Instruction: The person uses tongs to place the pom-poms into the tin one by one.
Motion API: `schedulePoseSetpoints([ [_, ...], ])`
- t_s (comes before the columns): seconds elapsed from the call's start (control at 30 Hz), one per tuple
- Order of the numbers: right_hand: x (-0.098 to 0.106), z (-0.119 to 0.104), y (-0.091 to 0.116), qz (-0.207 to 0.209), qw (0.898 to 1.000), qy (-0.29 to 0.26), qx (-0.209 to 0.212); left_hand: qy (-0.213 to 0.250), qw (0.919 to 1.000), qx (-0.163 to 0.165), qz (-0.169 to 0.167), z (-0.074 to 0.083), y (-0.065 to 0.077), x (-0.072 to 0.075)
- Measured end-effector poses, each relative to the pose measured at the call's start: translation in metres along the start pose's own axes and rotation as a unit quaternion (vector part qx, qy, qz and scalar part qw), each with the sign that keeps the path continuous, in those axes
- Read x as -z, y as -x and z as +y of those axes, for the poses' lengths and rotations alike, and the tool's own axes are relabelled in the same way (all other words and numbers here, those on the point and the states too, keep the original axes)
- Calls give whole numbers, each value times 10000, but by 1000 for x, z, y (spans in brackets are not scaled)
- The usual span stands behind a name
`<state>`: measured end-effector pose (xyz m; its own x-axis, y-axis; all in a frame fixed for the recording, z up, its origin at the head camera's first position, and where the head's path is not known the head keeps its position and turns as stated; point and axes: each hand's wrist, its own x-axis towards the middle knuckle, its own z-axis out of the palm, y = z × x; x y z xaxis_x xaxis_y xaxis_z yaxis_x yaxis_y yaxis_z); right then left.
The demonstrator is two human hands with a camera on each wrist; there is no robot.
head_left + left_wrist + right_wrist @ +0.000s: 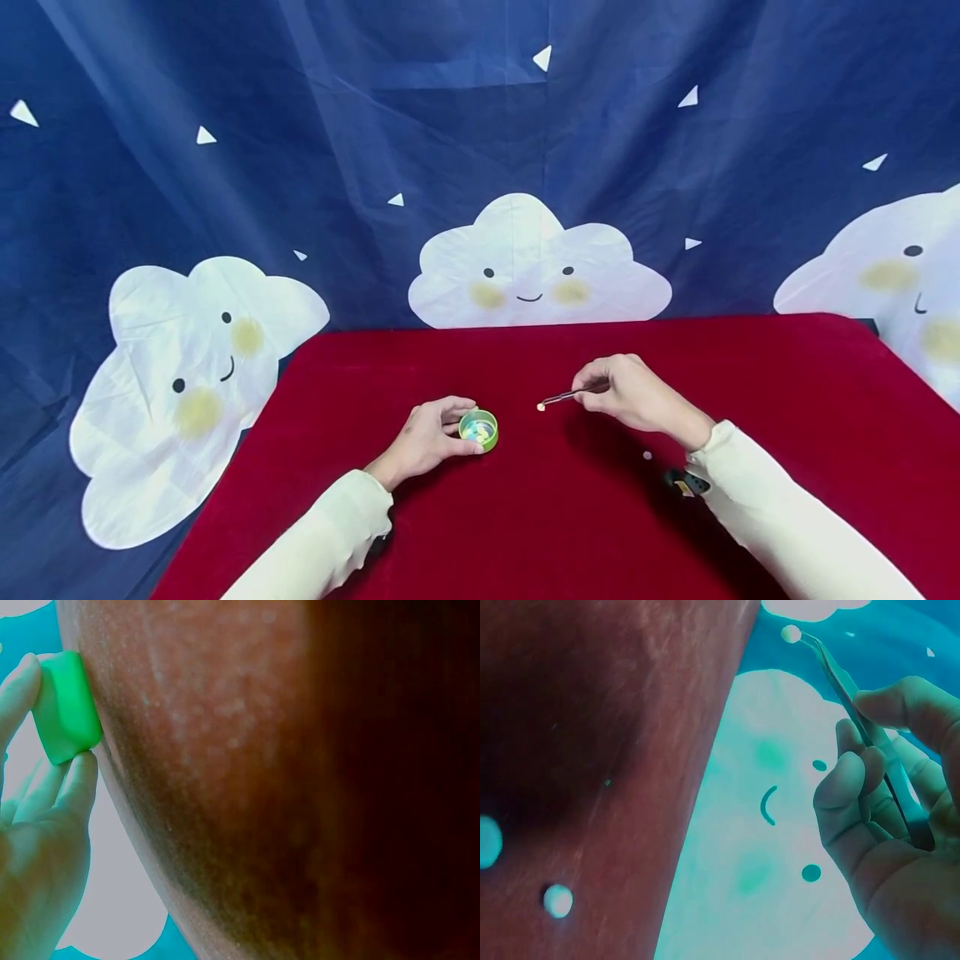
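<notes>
My left hand (426,435) grips a small round green tin (489,444) on the table, thumb at the near side and fingers at the far side. Several small pale pieces (478,432) lie inside it. In the left wrist view the green wall of the tin (69,709) shows between thumb and fingers. To the right of the tin, my right hand (633,392) pinches metal tweezers (841,681) with bent tips. Held in those tips is a small round pale bead (790,634), raised above the cloth and a short way from the tin.
Red cloth (525,525) covers the table. A small white round piece (647,456) lies on it near the right wrist; the right wrist view shows another round piece (558,901). A dark wrist device (686,482) hangs below the right sleeve. Behind stands a blue curtain (465,125) with clouds.
</notes>
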<state>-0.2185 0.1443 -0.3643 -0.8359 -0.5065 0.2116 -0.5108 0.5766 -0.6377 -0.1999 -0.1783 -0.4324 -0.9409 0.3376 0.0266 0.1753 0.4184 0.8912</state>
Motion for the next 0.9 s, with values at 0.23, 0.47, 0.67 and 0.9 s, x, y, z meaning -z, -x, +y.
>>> schedulePoseSetpoints([
  [0.23,-8,-7,-8,-15,10000,-88,22,48,10000,41,-10,3,1,-1],
  [0.47,-15,-12,-14,-112,9998,-182,16,-62,10000,14,27,2,2,0],
  [0.67,-22,-18,-21,-176,9996,-230,53,-33,10000,-9,15,2,1,-1],
  [0.9,-32,-23,-29,-291,9993,-219,70,-35,10000,-4,-5,2,2,0],
])
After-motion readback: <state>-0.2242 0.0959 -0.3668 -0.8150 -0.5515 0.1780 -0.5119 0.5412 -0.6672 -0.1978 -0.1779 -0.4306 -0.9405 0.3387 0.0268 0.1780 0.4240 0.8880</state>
